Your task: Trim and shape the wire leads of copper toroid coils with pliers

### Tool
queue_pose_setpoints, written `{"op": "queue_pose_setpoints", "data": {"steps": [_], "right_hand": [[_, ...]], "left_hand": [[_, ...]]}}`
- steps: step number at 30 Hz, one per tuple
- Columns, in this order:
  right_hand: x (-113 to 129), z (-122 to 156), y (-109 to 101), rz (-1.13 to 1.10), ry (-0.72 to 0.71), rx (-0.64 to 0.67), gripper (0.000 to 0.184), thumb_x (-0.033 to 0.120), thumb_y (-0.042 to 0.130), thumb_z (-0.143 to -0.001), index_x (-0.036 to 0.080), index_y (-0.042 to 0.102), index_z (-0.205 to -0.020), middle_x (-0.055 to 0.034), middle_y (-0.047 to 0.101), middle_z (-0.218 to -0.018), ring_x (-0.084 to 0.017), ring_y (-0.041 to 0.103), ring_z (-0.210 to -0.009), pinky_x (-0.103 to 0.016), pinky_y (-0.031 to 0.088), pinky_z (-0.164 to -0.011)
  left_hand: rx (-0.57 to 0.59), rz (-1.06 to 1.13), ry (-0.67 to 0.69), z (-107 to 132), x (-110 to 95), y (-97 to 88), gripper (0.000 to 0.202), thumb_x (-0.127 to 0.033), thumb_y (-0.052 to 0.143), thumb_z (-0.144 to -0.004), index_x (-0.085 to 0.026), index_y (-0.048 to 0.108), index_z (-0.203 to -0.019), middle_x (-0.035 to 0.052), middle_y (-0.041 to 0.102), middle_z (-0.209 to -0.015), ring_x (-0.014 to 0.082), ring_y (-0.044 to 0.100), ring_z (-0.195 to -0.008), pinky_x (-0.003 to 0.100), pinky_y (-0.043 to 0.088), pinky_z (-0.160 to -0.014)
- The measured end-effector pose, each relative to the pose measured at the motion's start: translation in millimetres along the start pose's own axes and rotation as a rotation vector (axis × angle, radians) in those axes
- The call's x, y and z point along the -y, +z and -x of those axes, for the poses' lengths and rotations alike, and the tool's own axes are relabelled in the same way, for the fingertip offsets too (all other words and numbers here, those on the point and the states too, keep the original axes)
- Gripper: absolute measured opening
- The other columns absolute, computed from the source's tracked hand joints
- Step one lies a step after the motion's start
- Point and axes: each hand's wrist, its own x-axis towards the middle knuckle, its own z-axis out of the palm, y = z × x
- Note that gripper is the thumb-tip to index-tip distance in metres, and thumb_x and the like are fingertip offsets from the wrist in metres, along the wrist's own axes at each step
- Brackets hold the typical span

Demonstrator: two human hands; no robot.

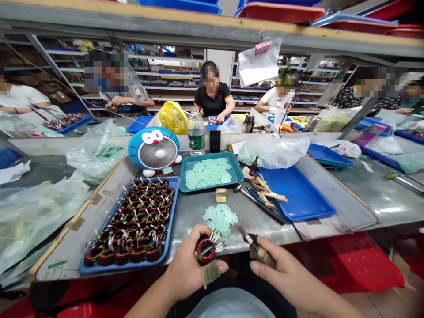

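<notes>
My left hand (185,265) is closed around a copper-wound toroidal coil (200,244), whose pale wire leads point up and to the right. A strip of worn olive cloth (210,273) covers part of my left thumb. In my right hand (281,267) is a flat-bladed tool (244,234) with a dark, wrapped handle, its tip pointing left toward the coil but apart from it. Just beyond both hands, loose pale-green paper pieces (221,218) lie in a pile on the metal bench. To the left stands a blue tray (175,194) with several rows of similar coils.
A teal tray (240,174) of green pieces sits behind a small tan block (221,195). At right lie a hammer (261,205) and a blue tray (294,194). A blue fan (154,150) and water bottle (196,132) stand behind. Co-workers sit across the bench.
</notes>
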Motion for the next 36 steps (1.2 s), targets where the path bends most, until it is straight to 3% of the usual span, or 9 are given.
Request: {"op": "queue_pose_setpoints", "data": {"steps": [3,7,11,14,17,20,25,31,36], "right_hand": [[-18.9,0.0,24.0,-0.178,0.056,-0.054,0.066,0.055,0.065,-0.095,0.018,0.052,-0.148,-0.0121,0.064,-0.135,-0.032,0.057,-0.128,-0.046,0.041,-0.113],[-26.0,-7.7,46.3,-0.314,0.038,-0.088,0.071,0.06,0.065,-0.094,0.019,0.05,-0.15,-0.0122,0.066,-0.133,-0.03,0.06,-0.123,-0.046,0.042,-0.112],[-23.9,-16.1,48.6,-0.43,0.076,-0.214,0.079,0.064,0.068,-0.09,0.022,0.046,-0.153,-0.0123,0.067,-0.131,-0.03,0.063,-0.119,-0.048,0.048,-0.106],[-23.2,-18.8,48.9,-0.453,0.073,-0.257,0.083,0.065,0.072,-0.085,0.021,0.049,-0.152,-0.0129,0.067,-0.129,-0.031,0.062,-0.118,-0.047,0.051,-0.102],[-26.9,-18.9,52.1,-0.459,0.056,-0.235,0.082,0.066,0.074,-0.083,0.021,0.052,-0.149,-0.0123,0.066,-0.131,-0.031,0.061,-0.12,-0.044,0.052,-0.101],[-34.5,-17.6,54.9,-0.458,0.075,-0.175,0.083,0.068,0.071,-0.084,0.02,0.05,-0.148,-0.0116,0.069,-0.124,-0.029,0.064,-0.112,-0.042,0.052,-0.098],[-44.9,-16.0,53.6,-0.451,0.073,-0.069,0.068,0.063,0.066,-0.092,0.022,0.053,-0.144,-0.0095,0.07,-0.118,-0.026,0.064,-0.105,-0.042,0.048,-0.1],[-41.4,-22.0,44.3,-0.569,0.088,-0.131,0.06,0.061,0.069,-0.091,0.023,0.054,-0.135,-0.0107,0.065,-0.127,-0.028,0.06,-0.116,-0.043,0.047,-0.101],[-15.5,-30.7,33.8,-0.482,0.014,-0.111,0.038,0.05,0.068,-0.096,0.021,0.059,-0.117,-0.0023,0.062,-0.101,-0.015,0.053,-0.083,-0.027,0.042,-0.074]], "left_hand": [[-0.046,0.15,-0.09,2.6,3.1,6.0,0.058,-0.045,0.081,-0.082,-0.024,0.043,-0.121,-0.0003,0.058,-0.095,0.0145,0.053,-0.082,0.026,0.044,-0.075],[-0.075,0.322,-0.114,2.6,1.8,15.8,0.068,-0.047,0.084,-0.08,-0.026,0.041,-0.128,0.001,0.059,-0.1,0.0152,0.056,-0.088,0.026,0.045,-0.079],[-0.074,0.541,-0.101,3.6,0.3,21.2,0.073,-0.064,0.08,-0.077,-0.024,0.049,-0.129,0.0048,0.067,-0.103,0.018,0.061,-0.094,0.028,0.046,-0.085],[-0.104,0.791,-0.117,6.7,0.5,23.2,0.068,-0.067,0.078,-0.077,-0.024,0.06,-0.127,0.0054,0.072,-0.103,0.0186,0.067,-0.092,0.031,0.048,-0.088],[-0.1,1.062,-0.191,11.9,-1.3,23.4,0.06,-0.069,0.072,-0.081,-0.022,0.071,-0.118,0.0059,0.076,-0.092,0.0203,0.071,-0.088,0.035,0.051,-0.091],[-0.114,1.242,-0.245,17.5,-6.1,21.7,0.064,-0.076,0.063,-0.084,-0.018,0.076,-0.109,0.0067,0.077,-0.081,0.0209,0.072,-0.085,0.04,0.052,-0.096],[-0.132,1.35,-0.226,19.1,-9.4,19.2,0.072,-0.079,0.051,-0.09,-0.013,0.077,-0.103,0.0063,0.074,-0.068,0.0198,0.07,-0.074,0.036,0.052,-0.084],[-0.121,1.376,-0.289,8.2,-4.3,21.5,0.075,-0.081,0.046,-0.09,-0.012,0.076,-0.095,0.0045,0.068,-0.057,0.019,0.066,-0.063,0.035,0.048,-0.076],[-0.117,1.359,-0.339,2.2,-1.6,28.2,0.077,-0.082,0.045,-0.09,-0.012,0.077,-0.092,0.0042,0.065,-0.053,0.0174,0.062,-0.057,0.033,0.047,-0.071]]}}
